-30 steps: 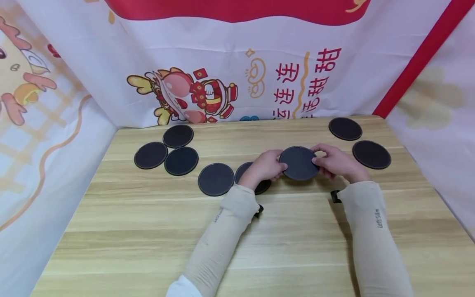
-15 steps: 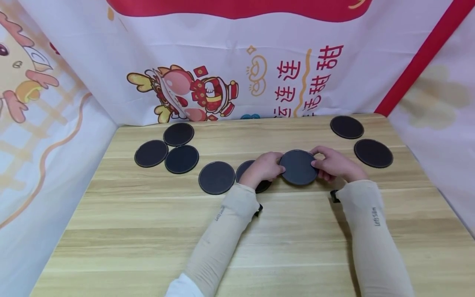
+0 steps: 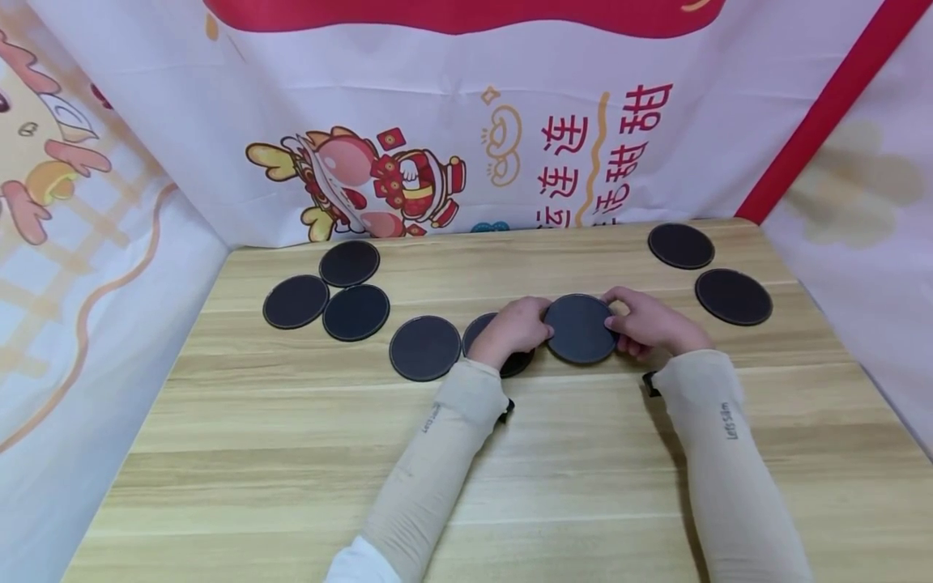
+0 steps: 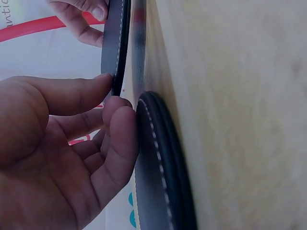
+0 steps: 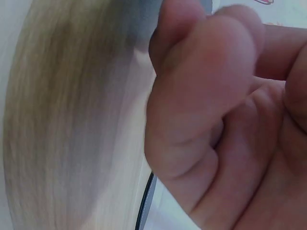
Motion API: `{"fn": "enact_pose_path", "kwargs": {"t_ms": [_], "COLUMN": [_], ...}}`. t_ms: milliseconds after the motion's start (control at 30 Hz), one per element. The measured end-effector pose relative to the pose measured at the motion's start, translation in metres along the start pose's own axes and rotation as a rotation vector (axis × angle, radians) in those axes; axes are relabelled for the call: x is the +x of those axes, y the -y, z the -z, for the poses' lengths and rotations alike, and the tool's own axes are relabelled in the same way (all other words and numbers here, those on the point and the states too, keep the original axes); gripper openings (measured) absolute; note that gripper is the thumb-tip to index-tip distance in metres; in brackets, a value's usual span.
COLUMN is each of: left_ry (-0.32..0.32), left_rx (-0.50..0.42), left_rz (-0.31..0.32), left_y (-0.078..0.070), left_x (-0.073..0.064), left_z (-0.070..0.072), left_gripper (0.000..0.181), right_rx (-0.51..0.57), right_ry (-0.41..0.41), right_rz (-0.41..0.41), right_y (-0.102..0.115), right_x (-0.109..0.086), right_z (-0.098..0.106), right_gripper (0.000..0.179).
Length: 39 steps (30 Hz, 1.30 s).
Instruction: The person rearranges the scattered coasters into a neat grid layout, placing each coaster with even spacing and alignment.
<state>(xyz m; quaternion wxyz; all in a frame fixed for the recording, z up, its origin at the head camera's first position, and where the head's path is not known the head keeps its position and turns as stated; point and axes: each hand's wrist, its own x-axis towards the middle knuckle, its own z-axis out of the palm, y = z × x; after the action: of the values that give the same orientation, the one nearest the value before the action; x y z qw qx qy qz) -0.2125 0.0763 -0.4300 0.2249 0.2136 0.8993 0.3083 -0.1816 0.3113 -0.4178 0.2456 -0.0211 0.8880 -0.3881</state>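
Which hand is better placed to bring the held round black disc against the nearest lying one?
Probably the right hand: it pinches the held round black stitched disc on the outer side. The left hand sits partly between that and the nearest lying round black disc, and may obstruct contact.

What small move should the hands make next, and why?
Probably lower the held disc evenly onto the table, just right of the neighbouring disc. The left wrist view shows a gap beneath it, and the left hand and right hand hold its opposite edges, so a level descent seems easiest.
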Motion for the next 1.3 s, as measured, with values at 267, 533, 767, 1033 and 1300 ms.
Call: {"fn": "enact_pose_path", "kwargs": {"t_ms": [267, 533, 767, 1033, 1300], "left_ry": [-0.023, -0.024, -0.024, -0.028, -0.032], "left_rx": [0.129, 0.138, 0.144, 0.145, 0.133], "left_rz": [-0.013, 0.008, 0.026, 0.018, 0.019], "left_y": [0.001, 0.003, 0.002, 0.004, 0.005], "left_x": [0.002, 0.004, 0.004, 0.005, 0.005], "left_z": [0.001, 0.001, 0.0, 0.0, 0.0], "left_gripper": [0.035, 0.038, 0.042, 0.041, 0.042], "right_rx": [-0.003, 0.031, 0.014, 0.009, 0.003], "right_ry": [0.059, 0.111, 0.124, 0.124, 0.106], "right_rz": [-0.009, -0.028, -0.029, -0.036, -0.053], "right_y": [0.001, 0.004, 0.005, 0.005, 0.006], "right_x": [0.004, 0.005, 0.005, 0.008, 0.007], "right_z": [-0.005, -0.008, -0.01, -0.013, -0.015], "right_gripper": [0.042, 0.047, 0.044, 0.046, 0.046]}}
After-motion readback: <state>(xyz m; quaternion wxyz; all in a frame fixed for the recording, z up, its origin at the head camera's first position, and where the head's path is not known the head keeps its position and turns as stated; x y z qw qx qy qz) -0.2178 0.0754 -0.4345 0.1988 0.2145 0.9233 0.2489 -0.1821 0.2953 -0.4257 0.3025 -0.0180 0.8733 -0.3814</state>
